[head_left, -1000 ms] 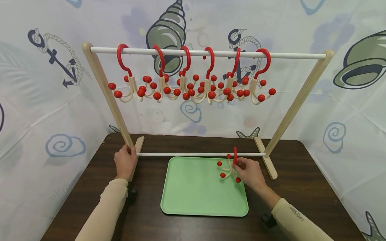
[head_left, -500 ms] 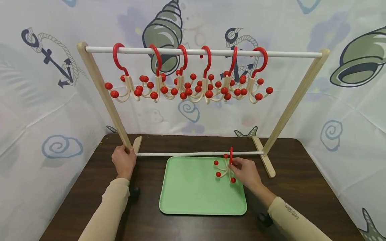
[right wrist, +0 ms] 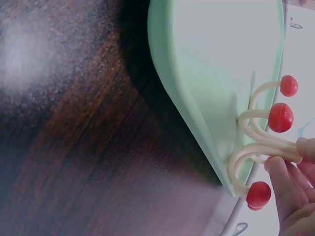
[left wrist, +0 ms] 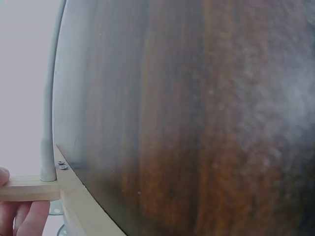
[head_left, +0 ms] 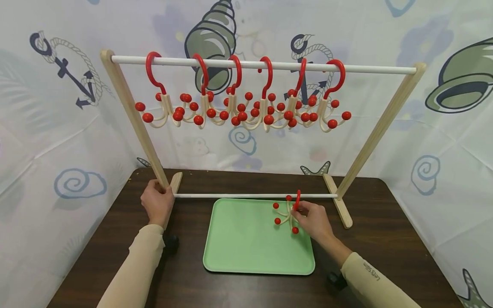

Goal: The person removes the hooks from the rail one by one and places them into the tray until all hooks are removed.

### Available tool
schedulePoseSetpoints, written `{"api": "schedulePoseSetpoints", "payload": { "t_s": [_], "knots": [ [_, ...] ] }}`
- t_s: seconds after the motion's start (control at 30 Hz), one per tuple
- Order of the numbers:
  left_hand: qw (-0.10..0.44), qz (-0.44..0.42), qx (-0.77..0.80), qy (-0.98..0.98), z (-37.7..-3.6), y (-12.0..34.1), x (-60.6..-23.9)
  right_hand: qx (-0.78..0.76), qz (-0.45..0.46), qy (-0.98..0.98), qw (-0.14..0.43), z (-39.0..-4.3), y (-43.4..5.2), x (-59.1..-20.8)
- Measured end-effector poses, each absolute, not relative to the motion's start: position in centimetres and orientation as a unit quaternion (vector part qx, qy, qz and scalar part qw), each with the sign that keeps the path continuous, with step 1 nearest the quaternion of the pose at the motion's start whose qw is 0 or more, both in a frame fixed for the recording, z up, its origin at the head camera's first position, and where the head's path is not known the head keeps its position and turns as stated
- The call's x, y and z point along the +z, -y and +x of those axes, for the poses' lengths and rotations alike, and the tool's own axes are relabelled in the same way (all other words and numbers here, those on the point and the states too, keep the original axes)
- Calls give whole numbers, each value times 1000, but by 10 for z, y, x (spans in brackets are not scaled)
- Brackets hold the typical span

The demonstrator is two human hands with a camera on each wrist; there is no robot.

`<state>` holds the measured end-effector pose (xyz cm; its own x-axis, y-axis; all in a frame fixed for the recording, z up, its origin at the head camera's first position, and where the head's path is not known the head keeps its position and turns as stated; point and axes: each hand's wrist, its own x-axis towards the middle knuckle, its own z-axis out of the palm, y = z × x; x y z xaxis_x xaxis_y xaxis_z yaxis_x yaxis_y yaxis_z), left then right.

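A cream multi-arm hanger with red ball tips and a red hook [head_left: 298,199] is pinched near its stem by my right hand [head_left: 315,220], over the right part of a green tray [head_left: 254,244]. In the right wrist view its curved arms [right wrist: 258,147] hang down close to the tray's edge. My left hand [head_left: 157,204] grips the lower part of the rack's left wooden post [head_left: 135,119]; the left wrist view has the thumb and fingers [left wrist: 34,219] on either side of the wood. Several like hangers [head_left: 263,107] hang from the white top rod [head_left: 369,68].
The rack's right post [head_left: 381,128] stands on a wooden foot [head_left: 339,205]. A lower white rod [head_left: 239,196] runs just behind the tray. Dark wooden table [head_left: 385,256] surrounds the tray, with a printed cloth [head_left: 435,179] behind.
The right hand and its hanger have shifted slightly left over the tray, with the hook tilting a little. The left hand stays on the post. The head view has moved slightly.
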<state>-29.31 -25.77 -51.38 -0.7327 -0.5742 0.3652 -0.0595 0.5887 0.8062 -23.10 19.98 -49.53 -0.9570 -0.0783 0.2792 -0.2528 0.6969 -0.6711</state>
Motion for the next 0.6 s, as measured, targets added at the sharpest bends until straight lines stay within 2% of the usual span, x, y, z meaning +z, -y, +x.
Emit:
{"api": "schedulePoseSetpoints", "payload": {
  "t_s": [0.4,0.6],
  "knots": [
    [321,191,-410,832,-293,258,-516,401,94,905,110,-224,-201,-493],
    [353,188,-401,824,-292,258,-517,411,97,900,110,-220,-204,-486]
  ]
}}
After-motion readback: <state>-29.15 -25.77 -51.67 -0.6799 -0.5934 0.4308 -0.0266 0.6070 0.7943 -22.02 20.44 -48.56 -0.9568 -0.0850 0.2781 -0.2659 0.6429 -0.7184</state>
